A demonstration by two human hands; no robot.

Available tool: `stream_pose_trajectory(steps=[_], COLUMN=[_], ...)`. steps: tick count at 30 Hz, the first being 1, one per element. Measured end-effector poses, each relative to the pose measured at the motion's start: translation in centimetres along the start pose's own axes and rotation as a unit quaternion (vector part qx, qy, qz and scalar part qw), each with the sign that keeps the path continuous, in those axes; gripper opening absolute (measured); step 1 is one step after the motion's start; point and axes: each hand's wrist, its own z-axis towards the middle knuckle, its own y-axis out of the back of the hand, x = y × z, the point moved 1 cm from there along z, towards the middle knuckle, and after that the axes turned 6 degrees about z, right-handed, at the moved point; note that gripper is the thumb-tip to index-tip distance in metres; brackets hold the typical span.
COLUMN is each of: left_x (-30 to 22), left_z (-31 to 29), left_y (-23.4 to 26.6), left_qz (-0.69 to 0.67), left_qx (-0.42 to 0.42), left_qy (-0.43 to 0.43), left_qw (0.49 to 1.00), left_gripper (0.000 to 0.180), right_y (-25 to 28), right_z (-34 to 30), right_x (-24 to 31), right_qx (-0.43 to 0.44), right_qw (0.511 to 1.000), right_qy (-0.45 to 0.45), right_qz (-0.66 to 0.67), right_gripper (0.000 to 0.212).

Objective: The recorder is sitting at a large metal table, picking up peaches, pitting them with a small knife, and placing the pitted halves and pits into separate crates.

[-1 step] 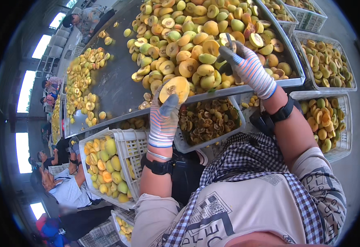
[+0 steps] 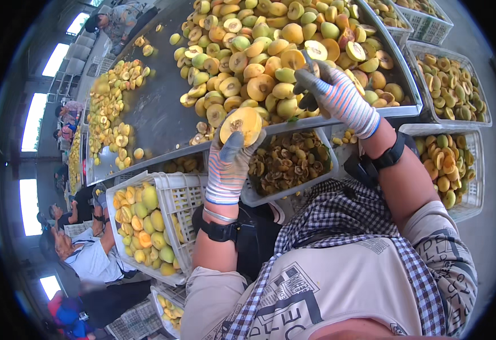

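Above the metal surface (image 2: 157,113) edge, the left hand (image 2: 228,167) pinches a halved peach (image 2: 241,126), grip closed; the right hand (image 2: 336,93) curls onto piled peaches (image 2: 259,62).

A heap of fruit (image 2: 270,62) lay on the table (image 2: 151,113) ahead, a crate of pits (image 2: 290,164) sat under its near edge, with fruit crates to the left (image 2: 151,226) and right (image 2: 452,170).

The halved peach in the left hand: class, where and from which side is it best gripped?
Probably by its rounded skin side, from below and behind. The halved peach faces cut side up, so the left hand cups the back with fingertips at the rim, leaving the soft flesh untouched.
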Motion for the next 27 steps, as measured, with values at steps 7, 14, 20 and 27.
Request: stream_pose_trajectory(steps=[7,14,20,27], left_x=[5.2,5.0,5.3,5.1], left_z=[-2.5,-2.4,-4.4,-5.0], left_y=[2.9,3.3,3.2,2.5], left_qz=[0.038,0.157,0.055,0.320], left_qx=[-0.106,-0.029,-0.084,-0.205], left_qy=[0.100,-0.120,-0.114,-0.273], left_qw=[0.989,0.980,0.988,0.884], left_gripper=[0.069,0.049,0.058,0.092], right_y=[-3.8,-6.3,-6.1,-7.1], right_z=[0.3,-0.6,-1.0,-1.9], right_x=[-6.4,-6.9,-10.2,-10.2], right_qx=[0.160,0.143,0.268,0.175], right_qw=[0.959,0.954,0.708,0.979], right_qy=[-0.033,-0.013,0.369,-0.104], right_qz=[-0.232,-0.263,-0.540,-0.033], right_gripper=[0.048,0.036,0.044,0.056])
